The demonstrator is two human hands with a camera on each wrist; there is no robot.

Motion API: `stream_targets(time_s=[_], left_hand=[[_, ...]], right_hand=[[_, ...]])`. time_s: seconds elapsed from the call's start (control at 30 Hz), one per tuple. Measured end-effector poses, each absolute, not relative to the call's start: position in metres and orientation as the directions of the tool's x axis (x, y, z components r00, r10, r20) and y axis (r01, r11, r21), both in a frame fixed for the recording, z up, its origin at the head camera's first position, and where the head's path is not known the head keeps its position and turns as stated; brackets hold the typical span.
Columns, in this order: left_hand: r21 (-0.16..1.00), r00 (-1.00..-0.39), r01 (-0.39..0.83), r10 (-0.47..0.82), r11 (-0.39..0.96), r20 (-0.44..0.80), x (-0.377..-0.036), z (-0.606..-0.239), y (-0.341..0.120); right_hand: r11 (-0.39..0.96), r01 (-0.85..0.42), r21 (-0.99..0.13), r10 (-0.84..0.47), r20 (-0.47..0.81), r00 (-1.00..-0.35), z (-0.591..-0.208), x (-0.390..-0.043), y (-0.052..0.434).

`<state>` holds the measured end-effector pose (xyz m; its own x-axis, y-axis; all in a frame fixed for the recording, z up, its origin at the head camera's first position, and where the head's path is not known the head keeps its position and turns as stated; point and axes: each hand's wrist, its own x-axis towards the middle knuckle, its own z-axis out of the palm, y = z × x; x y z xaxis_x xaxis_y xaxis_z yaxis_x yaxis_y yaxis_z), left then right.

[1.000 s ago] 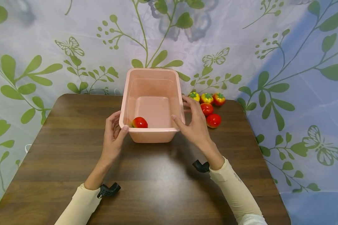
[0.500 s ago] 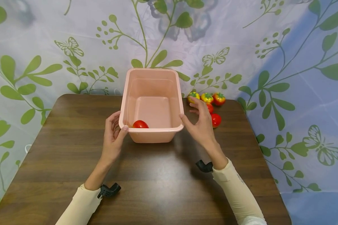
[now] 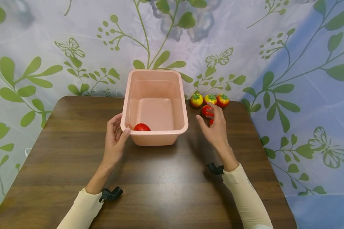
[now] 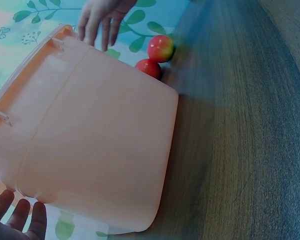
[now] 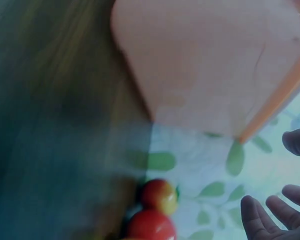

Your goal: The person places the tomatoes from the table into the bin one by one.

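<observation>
While left hand [image 3: 114, 140] steadied tub [image 3: 155, 136] at centre frame, spread right fingers [image 3: 215, 109] over red tomato [image 3: 206, 110] right of tub, holding nothing; best closed gently round it.

A dark brown wood-grain counter [image 3: 160, 178] with rounded corners fills the lower part of the head view, its surface catching a soft, pale sheen near the middle. Behind and around it hangs a white fabric backdrop [image 3: 246, 38] printed with green leafy vines and outlined butterflies, shading to pale blue along the right side.
</observation>
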<state>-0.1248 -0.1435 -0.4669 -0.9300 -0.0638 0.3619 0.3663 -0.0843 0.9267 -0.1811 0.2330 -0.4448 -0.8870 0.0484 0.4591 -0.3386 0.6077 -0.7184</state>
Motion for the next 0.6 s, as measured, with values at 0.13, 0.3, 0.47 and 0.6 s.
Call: stream_targets(time_s=[0.13,0.3,0.47,0.6], left_hand=[[0.932,-0.934,0.354,-0.065,-0.076,0.350,-0.125,-0.466,-0.144],[0.934,-0.936,0.351,-0.065,-0.073,0.346,-0.125,-0.466,-0.144],[0.931,-0.933,0.358,-0.065,-0.074,0.354,-0.125,-0.467,-0.144],[0.931,-0.933,0.358,-0.060,-0.074,0.355,-0.125,-0.467,-0.145]], right_hand=[[0.641,-0.280,-0.715,0.085,0.428,-0.900,-0.457,-0.186,0.250],[0.662,-0.213,-0.719,0.142,0.399,-0.906,-0.471,-0.191,0.270],[0.697,-0.152,-0.701,0.199,0.392,-0.898,-0.482,-0.196,0.287],[0.703,-0.102,-0.704,0.239,0.369,-0.898,-0.489,-0.199,0.296]])
